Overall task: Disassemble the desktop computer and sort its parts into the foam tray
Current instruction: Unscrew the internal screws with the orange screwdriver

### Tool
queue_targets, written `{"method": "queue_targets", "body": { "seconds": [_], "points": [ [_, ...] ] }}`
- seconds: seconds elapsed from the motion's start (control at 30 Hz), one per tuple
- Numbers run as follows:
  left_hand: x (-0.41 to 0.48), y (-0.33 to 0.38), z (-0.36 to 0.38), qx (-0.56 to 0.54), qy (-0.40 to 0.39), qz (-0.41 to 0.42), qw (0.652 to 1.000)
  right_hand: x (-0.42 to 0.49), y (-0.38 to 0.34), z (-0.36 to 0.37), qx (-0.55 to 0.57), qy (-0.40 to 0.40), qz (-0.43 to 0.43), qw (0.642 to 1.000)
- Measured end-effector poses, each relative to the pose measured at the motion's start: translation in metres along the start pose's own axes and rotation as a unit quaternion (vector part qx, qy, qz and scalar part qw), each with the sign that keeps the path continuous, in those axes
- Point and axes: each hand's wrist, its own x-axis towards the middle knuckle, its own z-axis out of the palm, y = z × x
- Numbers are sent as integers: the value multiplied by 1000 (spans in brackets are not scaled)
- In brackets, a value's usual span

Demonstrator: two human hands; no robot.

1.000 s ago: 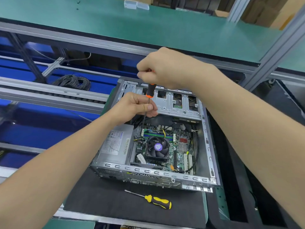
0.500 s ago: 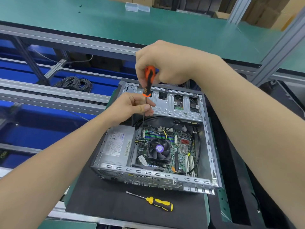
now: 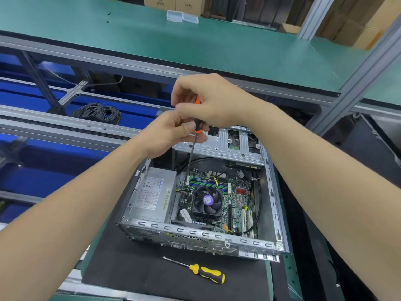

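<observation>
We see the case (image 3: 195, 233) open on top, so access from above is free over its near half. Drive cage (image 3: 219, 144) roofs the far end, PSU (image 3: 152, 192) fills the left bay, CPU fan (image 3: 207, 202) stands mid-board, black cables (image 3: 258, 205) hug the right wall. Left hand (image 3: 169, 133) & right hand (image 3: 208, 103), gripping the orange screwdriver (image 3: 191, 155), block the far-left corner. Mat (image 3: 130, 268) has room beside the yellow screwdriver (image 3: 206, 272).

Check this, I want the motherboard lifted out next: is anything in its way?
Yes. The fan cooler sits on the motherboard, a black cable runs over its right side, and the orange screwdriver reaches down at its far left corner.
</observation>
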Motion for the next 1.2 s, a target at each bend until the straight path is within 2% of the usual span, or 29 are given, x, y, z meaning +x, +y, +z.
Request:
{"method": "queue_targets", "body": {
  "seconds": [0.07, 0.13, 0.2, 0.33, 0.43, 0.57, 0.67, 0.83, 0.93, 1.07, 1.2],
  "points": [
    [-1, 0, 2, 32, 8, 8, 999, 0, 0, 3, -21, 32, 44, 998],
    [-1, 1, 3, 56, 39, 9, 998, 1, 0, 5, -175, 80, 100, 976],
    [-1, 1, 3, 73, 88, 4, 993, 2, -8, 7, -240, 113, 156, 951],
    [-1, 4, 13, 90, 123, -4, 988, 10, -14, 11, -175, 101, 203, 958],
    [0, 7, 24, 96, 143, 13, 985, 14, -15, 9, -153, 43, 220, 963],
    [-2, 8, 22, 90, 116, 21, 989, 15, -13, 4, -142, -23, 168, 975],
    [-6, 5, 15, 48, 67, 14, 996, 9, -12, -6, -131, -66, 123, 981],
    [-7, 5, -1, 5, -19, -13, 1000, 4, -11, -14, -120, -120, 110, 979],
    [-5, 3, -8, 2, -62, -17, 998, 5, -14, -12, -155, -136, 96, 974],
    [1, 0, -10, -3, -105, -30, 994, 6, -13, -8, -161, -115, 67, 978],
    [0, -5, -7, -14, -68, -19, 997, 5, -12, -7, -144, -115, 47, 982]
  ]
}}
